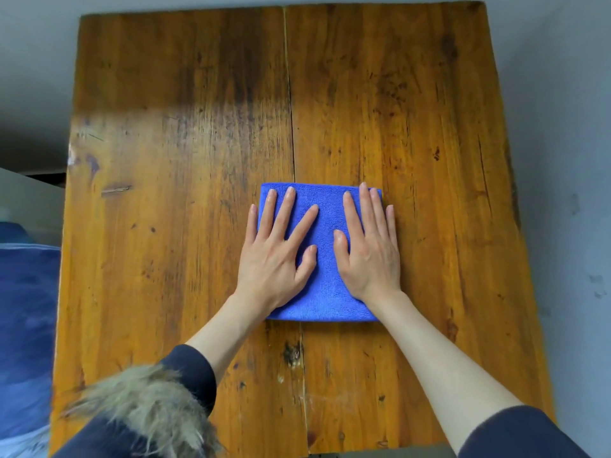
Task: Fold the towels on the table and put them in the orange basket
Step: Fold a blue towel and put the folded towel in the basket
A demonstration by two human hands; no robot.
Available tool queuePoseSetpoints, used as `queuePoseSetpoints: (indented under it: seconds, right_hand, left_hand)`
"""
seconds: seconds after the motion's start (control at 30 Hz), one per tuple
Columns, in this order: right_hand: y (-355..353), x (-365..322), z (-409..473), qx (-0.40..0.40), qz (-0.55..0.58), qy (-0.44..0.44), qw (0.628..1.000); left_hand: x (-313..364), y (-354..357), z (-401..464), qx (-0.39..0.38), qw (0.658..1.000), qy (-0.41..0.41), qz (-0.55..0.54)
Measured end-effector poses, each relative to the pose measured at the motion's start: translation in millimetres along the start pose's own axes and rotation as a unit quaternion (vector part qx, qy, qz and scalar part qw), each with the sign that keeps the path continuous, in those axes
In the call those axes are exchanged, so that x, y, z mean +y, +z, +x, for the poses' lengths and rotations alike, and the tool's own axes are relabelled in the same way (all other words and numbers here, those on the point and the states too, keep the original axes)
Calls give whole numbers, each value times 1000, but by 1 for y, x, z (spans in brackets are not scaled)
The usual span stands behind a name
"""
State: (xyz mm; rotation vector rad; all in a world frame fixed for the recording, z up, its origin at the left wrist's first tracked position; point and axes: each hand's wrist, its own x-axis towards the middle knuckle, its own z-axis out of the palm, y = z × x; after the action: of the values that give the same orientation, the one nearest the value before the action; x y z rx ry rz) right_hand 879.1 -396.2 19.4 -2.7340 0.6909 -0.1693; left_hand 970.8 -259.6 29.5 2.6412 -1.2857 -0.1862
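The small blue terry towel [325, 256] lies folded square on the worn wooden table [165, 193], left hand [276, 256] and right hand [370, 252] pressing it flat-fingered, gripping nothing; basketing remains, no basket visible.

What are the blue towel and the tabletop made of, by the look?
Blue towel: looks like microfibre or terry cloth; fine looped nap, matte. Tabletop: wood planks under a glossy amber varnish; visible grain, knots, dark wear marks and a seam between boards.

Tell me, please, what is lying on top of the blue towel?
Both hands, left hand and right hand, lie flat on the folded blue towel. The cloth beneath the palms is hidden.
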Motion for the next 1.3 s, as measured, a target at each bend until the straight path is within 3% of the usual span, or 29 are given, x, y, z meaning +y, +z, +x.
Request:
queuePoseSetpoints:
  seconds: [0.23,0.4,0.5,0.6,0.67,0.8,1.0,1.1,1.2,1.3]
  right_hand:
    - [-13,-10,-23,21,-8,-3,1000]
    - [-9,-13,-51,-24,-15,0,1000]
    - [-14,-12,-45,-17,24,13,999]
    - [-30,-11,-39,29,110,93,989]
    - [-42,-11,-34,23,151,168,974]
    - [-54,-8,-20,-68,227,345,908]
    - [-51,2,-6,-158,317,446,822]
    - [-57,3,-7,-191,383,463,776]
    - [-68,0,-15,-210,413,453,762]
    - [-78,-1,-27,-229,415,413,778]
  left_hand:
    - [12,-12,-22,3,998,-4,-59]
    - [16,1,-42,-30,999,9,-1]
    - [18,-5,-38,-8,995,-29,-100]
    - [16,-15,-29,78,962,-129,-226]
    - [10,-20,-24,114,940,-216,-238]
    - [4,-29,-19,49,884,-355,-302]
    - [-1,-43,-15,-59,836,-409,-361]
    - [-6,-47,-18,-109,794,-417,-429]
    - [-4,-55,-28,-134,764,-406,-483]
    - [1,-66,-43,-139,739,-397,-526]
